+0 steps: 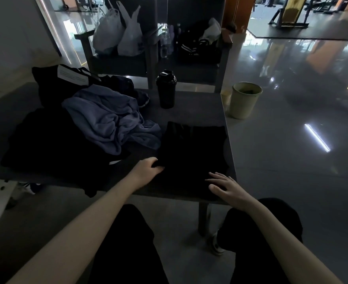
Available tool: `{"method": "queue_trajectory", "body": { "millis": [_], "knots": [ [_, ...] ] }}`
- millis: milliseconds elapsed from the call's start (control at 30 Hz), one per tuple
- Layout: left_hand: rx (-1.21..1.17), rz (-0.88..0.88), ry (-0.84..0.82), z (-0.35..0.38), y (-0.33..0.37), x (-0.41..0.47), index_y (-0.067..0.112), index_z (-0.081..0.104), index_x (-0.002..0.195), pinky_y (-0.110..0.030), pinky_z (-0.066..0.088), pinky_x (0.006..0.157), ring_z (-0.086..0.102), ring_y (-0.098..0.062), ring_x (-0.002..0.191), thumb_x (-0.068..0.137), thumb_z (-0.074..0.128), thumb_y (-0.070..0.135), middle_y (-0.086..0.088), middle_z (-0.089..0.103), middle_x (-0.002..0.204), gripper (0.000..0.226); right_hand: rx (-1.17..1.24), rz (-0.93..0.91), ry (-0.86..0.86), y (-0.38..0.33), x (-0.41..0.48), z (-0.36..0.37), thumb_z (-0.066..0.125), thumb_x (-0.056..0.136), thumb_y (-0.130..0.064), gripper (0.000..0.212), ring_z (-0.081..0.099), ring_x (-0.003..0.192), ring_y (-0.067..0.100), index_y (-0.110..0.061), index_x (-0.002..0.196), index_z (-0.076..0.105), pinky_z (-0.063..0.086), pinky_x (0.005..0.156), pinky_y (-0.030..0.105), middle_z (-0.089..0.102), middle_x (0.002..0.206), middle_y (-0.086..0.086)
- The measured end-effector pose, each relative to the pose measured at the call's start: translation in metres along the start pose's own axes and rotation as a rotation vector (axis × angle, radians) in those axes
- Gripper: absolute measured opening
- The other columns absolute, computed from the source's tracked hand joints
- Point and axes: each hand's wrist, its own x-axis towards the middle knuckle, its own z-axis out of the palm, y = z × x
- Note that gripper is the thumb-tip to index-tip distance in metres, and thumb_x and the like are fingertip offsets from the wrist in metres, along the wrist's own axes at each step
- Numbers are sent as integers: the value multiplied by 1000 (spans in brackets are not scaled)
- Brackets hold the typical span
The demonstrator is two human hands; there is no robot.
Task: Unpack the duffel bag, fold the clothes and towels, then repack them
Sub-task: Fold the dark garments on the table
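Right hand (224,185) lay open on the black garment (193,148), left hand (148,168) gripped its edge; tugging could drag it off the tabletop (199,111).

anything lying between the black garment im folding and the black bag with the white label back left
Yes. The crumpled blue towel lies between the black garment and the bag, partly over dark clothes. The left hand grips the garment's edge; the right hand is open at its near edge.
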Motion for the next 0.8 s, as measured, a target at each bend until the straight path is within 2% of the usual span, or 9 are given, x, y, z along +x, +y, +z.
{"method": "queue_trajectory", "body": {
  "millis": [100, 167, 233, 300, 367, 500, 600, 700, 800],
  "knots": [
    [-91, -109, 89, 5, 3, 12, 13, 59, 85, -32, 44, 70, 59, -17, 80, 96, 51, 36, -1, 62, 83, 26, -104, -57, -91, 3, 0, -5, 38, 39, -99, 122, 5, 136, -6, -33, 142, 38, -1, 115, 33, 15, 143, -28],
    [-96, -165, 116, 8, 6, 17, 12, 57, 79, -30, 41, 62, 56, -18, 73, 97, 48, 39, -3, 59, 78, 34, -147, -61, -72, 6, 3, -4, 59, 45, -86, 111, 13, 136, -4, -30, 139, 44, 8, 114, 32, 22, 144, -25],
    [-116, -201, 121, 10, 9, 21, 9, 56, 78, -30, 40, 60, 55, -18, 70, 98, 44, 41, -4, 57, 75, 40, -31, -53, 132, 7, 8, 1, 75, 70, -49, 57, 45, 125, 4, -19, 118, 66, 33, 107, 31, 54, 132, -10],
    [-109, -214, 128, 12, 11, 24, 5, 60, 87, -32, 42, 67, 57, -21, 77, 99, 40, 43, -6, 59, 80, 45, 58, -13, 351, 3, 12, 4, 71, 83, -24, 11, 62, 79, 3, -13, 80, 72, 47, 75, 30, 69, 83, -1],
    [-163, -209, 139, 13, 12, 27, 3, 62, 102, -33, 44, 80, 58, -22, 92, 100, 37, 43, -7, 62, 95, 47, 155, 125, 427, -5, 18, 1, 64, 89, -26, 23, 56, 59, 7, -15, 69, 65, 42, 60, 33, 62, 62, 0],
    [-528, -158, -27, 7, 15, 24, 4, 50, 130, -24, 37, 96, 51, -15, 116, 98, 44, 40, -2, 56, 124, 49, 302, 296, 481, -14, 32, -6, 58, 92, -34, 39, 46, 54, 18, -4, 67, 57, 32, 54, 32, 49, 53, 1],
    [-212, -146, -52, 10, 1, 29, 12, 53, 122, -25, 44, 89, 57, -15, 107, 87, 66, 35, 1, 60, 115, 44, 271, 327, 565, -17, 38, 1, 63, 88, -32, 39, 48, 56, 21, -9, 60, 48, 34, 54, 33, 47, 53, 1],
    [-140, -186, 69, 18, -6, 33, 13, 58, 113, -34, 51, 87, 61, -18, 95, 91, 61, 35, -3, 64, 106, 32, 183, 340, 618, -22, 36, 5, 65, 86, -26, 21, 61, 79, 23, -9, 97, 61, 48, 72, 35, 62, 80, 3],
    [-8, -233, 112, 24, -1, 34, 13, 59, 98, -36, 52, 75, 62, -18, 81, 93, 54, 43, -4, 65, 95, 31, 0, 309, 647, -23, 31, 13, 65, 83, -15, 44, 62, 90, 30, -5, 124, 51, 48, 81, 40, 65, 92, 10]
  ]
}}
